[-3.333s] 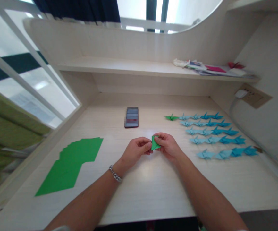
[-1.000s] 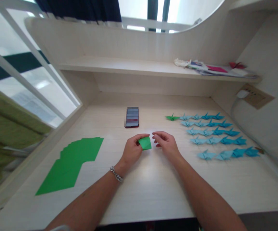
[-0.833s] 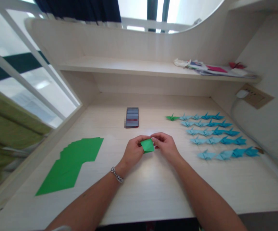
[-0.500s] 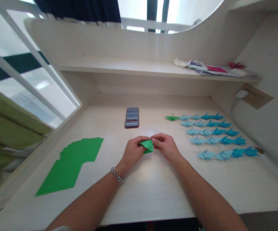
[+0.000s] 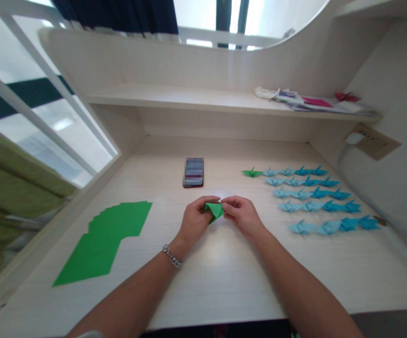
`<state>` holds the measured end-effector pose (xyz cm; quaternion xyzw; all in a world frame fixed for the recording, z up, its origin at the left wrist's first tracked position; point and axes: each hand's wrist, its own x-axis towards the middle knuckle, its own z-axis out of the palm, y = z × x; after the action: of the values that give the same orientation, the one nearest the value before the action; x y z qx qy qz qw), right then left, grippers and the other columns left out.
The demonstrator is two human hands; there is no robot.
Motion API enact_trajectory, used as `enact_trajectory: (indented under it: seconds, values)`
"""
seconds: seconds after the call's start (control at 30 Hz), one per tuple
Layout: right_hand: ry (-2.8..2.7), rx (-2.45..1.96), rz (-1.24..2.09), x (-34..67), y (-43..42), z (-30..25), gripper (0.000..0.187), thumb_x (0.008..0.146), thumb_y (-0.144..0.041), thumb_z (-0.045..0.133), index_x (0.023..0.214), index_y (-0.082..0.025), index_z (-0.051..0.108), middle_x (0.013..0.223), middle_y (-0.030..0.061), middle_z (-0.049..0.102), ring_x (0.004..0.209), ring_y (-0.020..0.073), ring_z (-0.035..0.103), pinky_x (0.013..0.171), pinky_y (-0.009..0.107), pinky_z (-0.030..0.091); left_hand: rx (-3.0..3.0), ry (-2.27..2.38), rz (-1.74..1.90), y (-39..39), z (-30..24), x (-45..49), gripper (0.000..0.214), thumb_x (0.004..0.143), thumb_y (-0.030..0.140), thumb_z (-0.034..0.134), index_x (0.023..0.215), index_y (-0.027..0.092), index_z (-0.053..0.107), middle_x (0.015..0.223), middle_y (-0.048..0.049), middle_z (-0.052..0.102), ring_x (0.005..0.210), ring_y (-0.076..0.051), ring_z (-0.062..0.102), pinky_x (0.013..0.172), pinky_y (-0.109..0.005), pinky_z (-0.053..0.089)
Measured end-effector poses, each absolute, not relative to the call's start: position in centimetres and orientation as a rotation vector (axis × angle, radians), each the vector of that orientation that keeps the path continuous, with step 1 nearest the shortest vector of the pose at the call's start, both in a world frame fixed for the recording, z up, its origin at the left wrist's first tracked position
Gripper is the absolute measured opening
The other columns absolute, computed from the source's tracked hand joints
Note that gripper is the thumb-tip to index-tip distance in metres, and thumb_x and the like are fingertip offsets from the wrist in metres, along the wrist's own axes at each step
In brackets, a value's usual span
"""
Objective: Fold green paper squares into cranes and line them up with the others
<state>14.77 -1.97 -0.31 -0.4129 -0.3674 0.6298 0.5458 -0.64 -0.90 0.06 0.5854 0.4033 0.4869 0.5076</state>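
Note:
A small piece of folded green paper (image 5: 216, 211) is held between my two hands, above the middle of the desk. My left hand (image 5: 196, 218) is closed on its left side, with fingers partly hidden behind it. At its upper right edge, my right hand (image 5: 240, 212) pinches the paper between thumb and fingers. The paper shows a pointed flap facing me. Fanned green paper sheets (image 5: 104, 239) lie to the left of my hands. A finished green paper crane (image 5: 252, 172) stands beyond my right hand.
Rows of blue paper cranes (image 5: 312, 193) stand on the right of the desk (image 5: 203, 291). A phone (image 5: 193, 172) lies beyond my hands. Papers (image 5: 316, 101) rest on the shelf (image 5: 189, 99) above. A white cable (image 5: 365, 199) runs down the right wall from a socket (image 5: 375, 141).
The folded green paper has turned and its flap has shifted between my fingers. Both hands stay in nearly the same place, still gripping it.

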Motion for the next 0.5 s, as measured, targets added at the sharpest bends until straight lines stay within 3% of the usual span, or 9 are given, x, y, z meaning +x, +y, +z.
enact_trajectory:
  seconds: [0.1,0.5]
  values:
    - [-0.86,-0.991,1.513,14.78,-2.01,-0.29,0.029,0.056,-0.033,0.081,0.079,-0.018,0.071,0.068,0.0005,0.066,0.055,0.0098,0.055,0.057,0.025,0.045,1.492,0.976,1.186,-0.91,0.18,-0.81,0.018,0.07,0.019,0.067,0.088,0.017,0.071,0.091,-0.0063,0.07,0.085,-0.018,0.063,0.077,-0.029,0.05]
    - [-0.803,-1.002,1.562,14.69,-1.91,-0.77,0.028,0.056,-0.032,0.082,0.076,-0.016,0.071,0.065,0.0006,0.064,0.058,0.0102,0.055,0.057,0.024,0.045,1.418,1.013,1.221,-1.04,0.15,-0.35,0.014,0.068,0.017,0.068,0.082,0.014,0.071,0.08,-0.0053,0.071,0.07,-0.015,0.062,0.065,-0.026,0.051]
